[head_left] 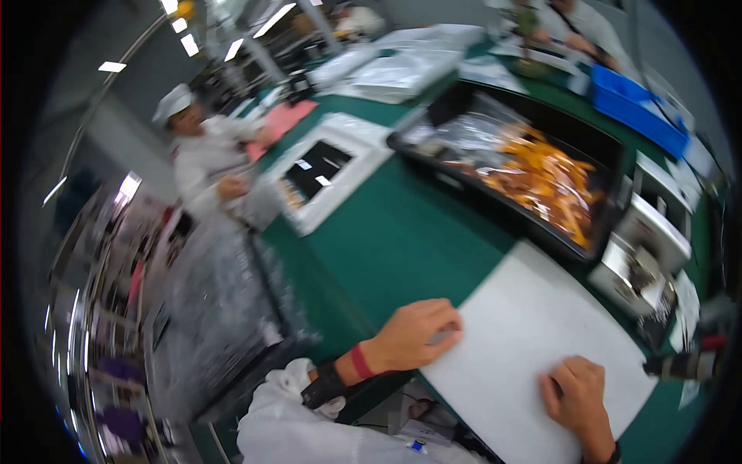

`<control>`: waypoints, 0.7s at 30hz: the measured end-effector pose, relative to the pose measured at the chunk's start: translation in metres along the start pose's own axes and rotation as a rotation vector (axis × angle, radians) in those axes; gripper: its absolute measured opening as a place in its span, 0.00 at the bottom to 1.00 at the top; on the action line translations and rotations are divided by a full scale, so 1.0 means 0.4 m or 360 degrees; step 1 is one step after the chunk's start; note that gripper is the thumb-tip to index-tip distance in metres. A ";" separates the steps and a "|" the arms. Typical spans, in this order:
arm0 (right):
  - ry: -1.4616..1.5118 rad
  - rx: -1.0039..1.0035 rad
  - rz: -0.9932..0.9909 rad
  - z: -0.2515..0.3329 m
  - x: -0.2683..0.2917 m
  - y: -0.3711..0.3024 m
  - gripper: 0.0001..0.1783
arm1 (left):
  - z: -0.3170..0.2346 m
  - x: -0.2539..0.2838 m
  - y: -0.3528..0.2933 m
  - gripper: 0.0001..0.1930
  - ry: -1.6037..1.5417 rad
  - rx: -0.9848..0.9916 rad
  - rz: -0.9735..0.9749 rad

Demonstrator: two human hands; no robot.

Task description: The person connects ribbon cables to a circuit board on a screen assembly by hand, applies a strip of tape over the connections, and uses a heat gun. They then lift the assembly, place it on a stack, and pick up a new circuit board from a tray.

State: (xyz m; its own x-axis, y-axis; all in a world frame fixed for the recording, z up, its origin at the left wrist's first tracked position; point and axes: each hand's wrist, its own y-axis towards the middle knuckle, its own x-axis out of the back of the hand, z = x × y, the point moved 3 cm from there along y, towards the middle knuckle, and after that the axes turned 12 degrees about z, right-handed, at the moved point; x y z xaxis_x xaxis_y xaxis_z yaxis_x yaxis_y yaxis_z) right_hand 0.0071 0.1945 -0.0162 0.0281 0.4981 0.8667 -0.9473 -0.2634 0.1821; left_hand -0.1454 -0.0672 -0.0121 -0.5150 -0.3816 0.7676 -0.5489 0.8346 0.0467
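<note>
A large white board (pixel 502 348) lies on the green table in front of me. My left hand (pixel 421 332) is at its left edge, the fingers curled round toward the thumb; a small gap shows between them, and I see nothing held. Over the board's lower right part is my right hand (pixel 576 394), its fingers bent in and the thumb a little out to the side. Nothing shows in that hand either, though its fingertips are partly hidden. A black band and a red band circle my left wrist.
Ahead is a black bin (pixel 495 209) with orange pieces and clear plastic bags. A metal device (pixel 641 255) and a blue tray (pixel 638 112) stand right. Left of the bin lies a white foam tray (pixel 340 155) with a black panel; a person in white (pixel 216 162) stands beyond. Plastic-wrapped stuff (pixel 224 309) is nearer.
</note>
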 end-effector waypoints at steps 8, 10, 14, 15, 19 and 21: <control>0.0001 0.0004 0.0001 0.034 -0.010 0.022 0.15 | 0.044 0.202 -0.048 0.12 0.0266 0.0344 -0.0485; 0.0034 -0.0100 0.0047 0.027 -0.001 0.019 0.15 | 0.123 0.231 -0.013 0.16 0.0228 0.0446 -0.0568; 0.0036 -0.0039 -0.0031 0.005 0.002 0.017 0.15 | 0.277 0.308 0.045 0.27 -0.0016 0.0894 -0.0750; 0.0021 -0.0052 0.0027 0.003 0.002 0.017 0.14 | 0.316 0.329 0.043 0.27 -0.0051 0.0913 -0.0820; -0.0013 -0.0052 0.0038 -0.005 -0.003 0.019 0.13 | 0.436 0.416 0.042 0.26 -0.0538 0.1041 -0.1031; 0.0025 0.0004 0.0044 0.025 -0.003 0.027 0.13 | 0.533 0.504 -0.074 0.21 -0.0197 0.1095 -0.1484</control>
State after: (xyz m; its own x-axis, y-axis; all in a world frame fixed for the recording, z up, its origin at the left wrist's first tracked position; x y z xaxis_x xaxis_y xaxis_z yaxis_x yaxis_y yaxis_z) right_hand 0.0000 0.1828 -0.0109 -0.0033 0.5037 0.8639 -0.9469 -0.2794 0.1592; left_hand -0.3733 -0.2536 0.0049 0.2368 -0.8016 0.5490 -0.9704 -0.1674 0.1743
